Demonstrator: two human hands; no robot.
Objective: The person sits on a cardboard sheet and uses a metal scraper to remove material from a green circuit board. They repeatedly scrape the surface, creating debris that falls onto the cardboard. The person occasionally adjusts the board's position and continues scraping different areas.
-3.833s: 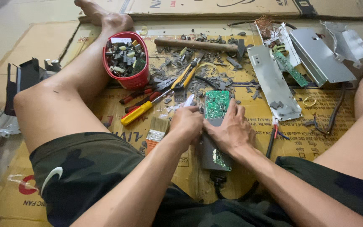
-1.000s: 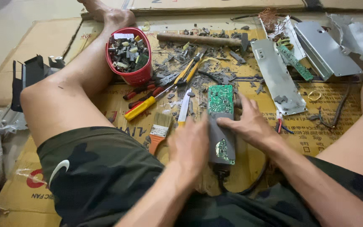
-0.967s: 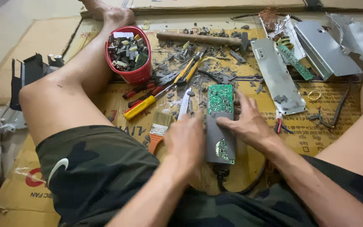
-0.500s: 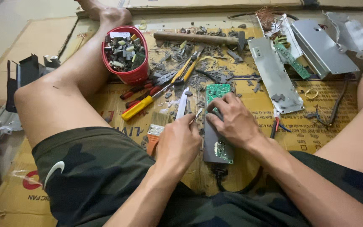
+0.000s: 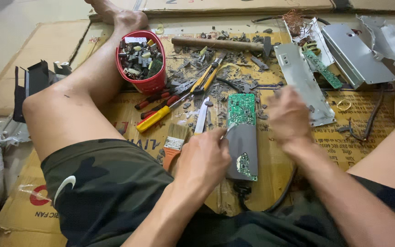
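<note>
The green circuit board (image 5: 242,109) lies on the cardboard (image 5: 275,160), half covered by a grey sheet (image 5: 243,146). At its 8 o'clock the left hand (image 5: 203,158) is curled, pinching a thin tool against the sheet. At 3 o'clock the right hand (image 5: 289,116) hovers, blurred, with nothing in it. A red cup (image 5: 141,61) stands at 10 o'clock.

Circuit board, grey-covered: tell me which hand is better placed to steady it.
Probably left: the left hand rests against the grey-covered circuit board. The right hand is blurred, lifted clear beside it.
</note>
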